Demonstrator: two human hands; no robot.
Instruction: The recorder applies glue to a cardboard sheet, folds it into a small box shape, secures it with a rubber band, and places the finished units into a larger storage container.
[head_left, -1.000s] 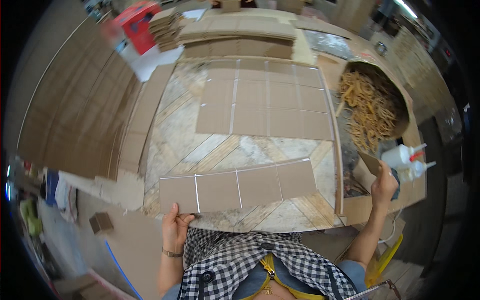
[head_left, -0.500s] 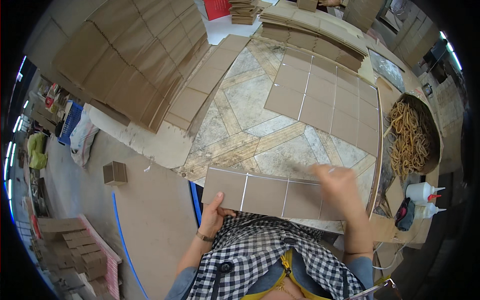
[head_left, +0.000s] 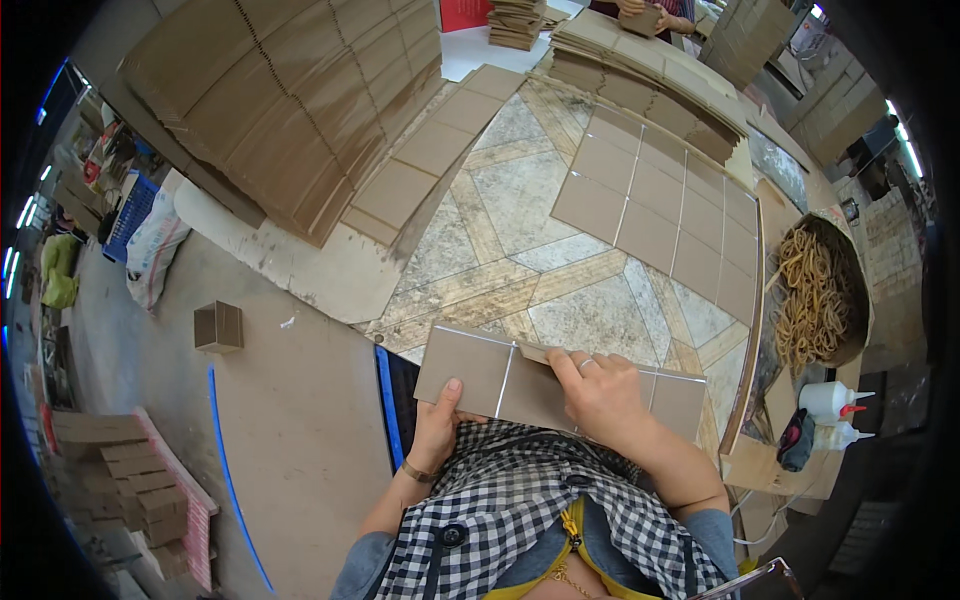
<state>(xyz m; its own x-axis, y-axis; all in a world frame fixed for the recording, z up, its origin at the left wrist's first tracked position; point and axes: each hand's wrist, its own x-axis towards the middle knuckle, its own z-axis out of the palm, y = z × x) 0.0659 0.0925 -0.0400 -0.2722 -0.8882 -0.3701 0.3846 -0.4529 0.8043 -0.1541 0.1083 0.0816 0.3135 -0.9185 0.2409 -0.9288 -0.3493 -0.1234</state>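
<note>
A brown cardboard strip [head_left: 470,368] with white slits or crease lines across it lies at the near edge of the table. My left hand [head_left: 437,430] grips its lower left corner, thumb on top and fingers underneath. My right hand [head_left: 605,398] is over the middle of the strip, its fingers curled on the upper edge beside a small raised piece of cardboard [head_left: 533,352]. The fingertips of that hand are partly hidden. Beyond the strip, a larger scored cardboard sheet [head_left: 650,205] rests flat on the patterned tabletop [head_left: 580,310].
Tall cardboard stacks [head_left: 290,90] stand at left, more flat sheets [head_left: 640,75] at the back. A round container of yellow-brown cord loops [head_left: 815,300] and white squeeze bottles [head_left: 828,402] are at right. A small box [head_left: 218,327] sits lower left. Another person's hands [head_left: 640,17] hold a box.
My right hand has moved left along the strip, from its right end to its middle. A piece of cardboard now stands up by its fingers. My left hand keeps its hold.
</note>
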